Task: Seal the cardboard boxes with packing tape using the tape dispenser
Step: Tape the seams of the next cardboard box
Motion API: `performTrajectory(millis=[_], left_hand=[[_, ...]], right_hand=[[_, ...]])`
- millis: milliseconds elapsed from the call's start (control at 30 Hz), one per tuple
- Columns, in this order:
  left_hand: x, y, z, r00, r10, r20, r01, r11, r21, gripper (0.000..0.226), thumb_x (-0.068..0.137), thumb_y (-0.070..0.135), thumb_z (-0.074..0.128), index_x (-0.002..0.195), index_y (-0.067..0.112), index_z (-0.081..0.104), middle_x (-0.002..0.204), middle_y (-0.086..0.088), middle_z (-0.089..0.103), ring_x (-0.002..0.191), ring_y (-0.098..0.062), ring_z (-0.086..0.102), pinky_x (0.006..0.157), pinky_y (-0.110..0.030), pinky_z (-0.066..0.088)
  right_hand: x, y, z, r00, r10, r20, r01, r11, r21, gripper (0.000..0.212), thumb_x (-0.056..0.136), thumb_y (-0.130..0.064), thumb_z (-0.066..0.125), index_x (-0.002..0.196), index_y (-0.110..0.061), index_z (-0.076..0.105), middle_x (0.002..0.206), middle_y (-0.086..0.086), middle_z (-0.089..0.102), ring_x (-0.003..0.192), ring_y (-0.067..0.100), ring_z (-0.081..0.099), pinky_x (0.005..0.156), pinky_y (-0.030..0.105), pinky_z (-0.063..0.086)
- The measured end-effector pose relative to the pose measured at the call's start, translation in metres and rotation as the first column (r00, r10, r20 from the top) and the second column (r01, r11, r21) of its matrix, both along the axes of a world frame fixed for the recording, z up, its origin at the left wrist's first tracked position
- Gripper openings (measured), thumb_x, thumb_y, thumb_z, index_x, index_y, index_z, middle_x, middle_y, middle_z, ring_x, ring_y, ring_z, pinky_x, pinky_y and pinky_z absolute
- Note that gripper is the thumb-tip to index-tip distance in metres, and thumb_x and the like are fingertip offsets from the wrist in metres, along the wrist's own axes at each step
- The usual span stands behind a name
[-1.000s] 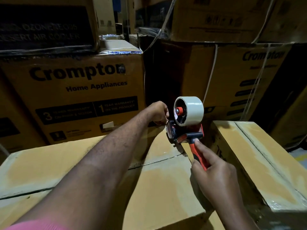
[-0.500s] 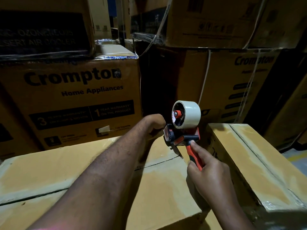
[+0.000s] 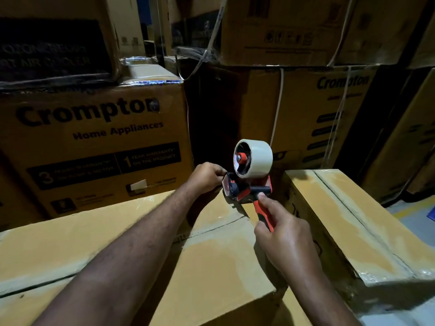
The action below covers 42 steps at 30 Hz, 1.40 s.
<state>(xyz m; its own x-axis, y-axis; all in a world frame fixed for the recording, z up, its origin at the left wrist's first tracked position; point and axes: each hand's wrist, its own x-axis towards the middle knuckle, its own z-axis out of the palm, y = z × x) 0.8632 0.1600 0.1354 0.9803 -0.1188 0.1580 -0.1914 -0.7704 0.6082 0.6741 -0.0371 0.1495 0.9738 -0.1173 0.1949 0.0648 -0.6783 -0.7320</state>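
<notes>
A head-worn camera looks down at two bare hands working over a plain cardboard box [image 3: 223, 267] in a dim storeroom. The right hand [image 3: 286, 241] has its fingers wrapped round the red and black handle of a tape dispenser [image 3: 244, 191], held just above the box's far edge with its pale tape roll [image 3: 257, 158] uppermost. The left hand [image 3: 207, 176] curls its fingers against the dispenser's front end, though whether they pinch the loose tape end or only the frame cannot be told. The open seam [image 3: 211, 230] runs across the box top below. To start well, the tape end likely needs pulling free and pressing over the far edge, centred on the seam, before the dispenser is drawn back flat. A second box [image 3: 353, 220] sits just to the right, and printed cartons [image 3: 94, 137] are stacked behind.
</notes>
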Motion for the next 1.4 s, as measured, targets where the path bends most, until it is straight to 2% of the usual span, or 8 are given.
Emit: performTrajectory(millis=[233,433,833,1033,1133,1233,1333,1400], left_hand=[[0.005,-0.006,0.002,0.996,0.053,-0.076,-0.052,0.998,0.022,0.007,0.093,0.029,0.071,0.086,0.027,0.074,0.085,0.009,0.069,0.075,-0.005,0.062,0.061,-0.022,0.047],[0.001,-0.008,-0.003,0.998,0.045,-0.055,-0.046,0.999,-0.019,0.011,0.092,0.031,0.072,0.094,0.022,0.078,0.088,0.008,0.072,0.082,-0.007,0.065,0.071,-0.027,0.053],[-0.007,-0.010,-0.005,0.997,0.054,-0.051,-0.058,0.996,-0.068,0.021,0.087,0.036,0.075,0.100,0.020,0.077,0.095,0.005,0.073,0.085,-0.010,0.067,0.071,-0.028,0.055],[-0.005,-0.007,-0.006,0.993,0.089,-0.073,-0.095,0.992,-0.081,0.054,0.085,0.039,0.077,0.131,0.016,0.064,0.127,-0.002,0.067,0.113,-0.019,0.064,0.092,-0.036,0.055],[-0.013,-0.016,-0.002,0.986,0.168,0.010,-0.168,0.985,0.039,0.062,0.086,0.042,0.075,0.141,0.019,0.055,0.138,-0.003,0.061,0.122,-0.022,0.060,0.092,-0.036,0.053],[-0.029,-0.041,-0.003,0.981,0.134,0.142,-0.164,0.960,0.228,0.061,0.090,0.045,0.069,0.144,0.023,0.051,0.146,-0.003,0.054,0.133,-0.023,0.050,0.109,-0.047,0.042],[-0.037,-0.057,-0.013,1.000,0.000,-0.024,0.011,0.889,0.458,0.077,0.091,0.062,0.058,0.155,0.025,0.035,0.164,-0.004,0.029,0.151,-0.026,0.022,0.121,-0.062,0.007],[-0.034,-0.056,-0.015,0.996,-0.006,-0.093,0.053,0.853,0.519,0.087,0.092,0.067,0.051,0.160,0.022,0.021,0.169,-0.003,0.013,0.155,-0.027,0.007,0.120,-0.064,-0.002]], right_hand=[[0.003,-0.011,0.009,1.000,0.016,-0.011,-0.017,0.997,-0.072,0.056,0.093,-0.027,0.061,0.142,-0.047,0.041,0.092,-0.018,0.055,0.077,-0.010,0.053,0.052,0.003,0.039],[-0.012,-0.023,0.017,0.999,0.020,-0.044,-0.021,1.000,-0.018,0.058,0.092,-0.021,0.063,0.140,-0.048,0.045,0.100,-0.016,0.051,0.076,0.002,0.061,0.071,0.023,0.059],[-0.059,-0.042,0.022,0.996,0.022,-0.091,-0.034,0.991,-0.128,0.062,0.092,-0.024,0.064,0.141,-0.052,0.039,0.108,-0.014,0.049,0.074,0.002,0.059,0.057,0.011,0.046],[-0.072,-0.048,0.025,0.993,0.034,-0.109,-0.046,0.993,-0.107,0.062,0.090,-0.024,0.064,0.141,-0.050,0.040,0.110,-0.013,0.055,0.073,0.005,0.061,0.065,0.022,0.057],[-0.071,-0.045,0.027,0.994,0.029,-0.104,-0.040,0.994,-0.102,0.062,0.091,-0.024,0.064,0.141,-0.049,0.040,0.110,-0.013,0.053,0.071,0.005,0.060,0.059,0.017,0.053],[-0.068,-0.044,0.032,0.994,0.030,-0.107,-0.040,0.995,-0.087,0.061,0.090,-0.023,0.065,0.140,-0.048,0.043,0.109,-0.014,0.052,0.070,0.005,0.059,0.061,0.019,0.053],[-0.067,-0.044,0.033,0.993,0.022,-0.119,-0.030,0.997,-0.065,0.060,0.089,-0.022,0.065,0.139,-0.046,0.045,0.108,-0.012,0.055,0.072,0.008,0.062,0.066,0.024,0.057],[-0.067,-0.043,0.032,0.992,0.015,-0.124,-0.021,0.999,-0.045,0.061,0.088,-0.020,0.066,0.139,-0.046,0.046,0.110,-0.011,0.057,0.073,0.010,0.064,0.067,0.026,0.058]])
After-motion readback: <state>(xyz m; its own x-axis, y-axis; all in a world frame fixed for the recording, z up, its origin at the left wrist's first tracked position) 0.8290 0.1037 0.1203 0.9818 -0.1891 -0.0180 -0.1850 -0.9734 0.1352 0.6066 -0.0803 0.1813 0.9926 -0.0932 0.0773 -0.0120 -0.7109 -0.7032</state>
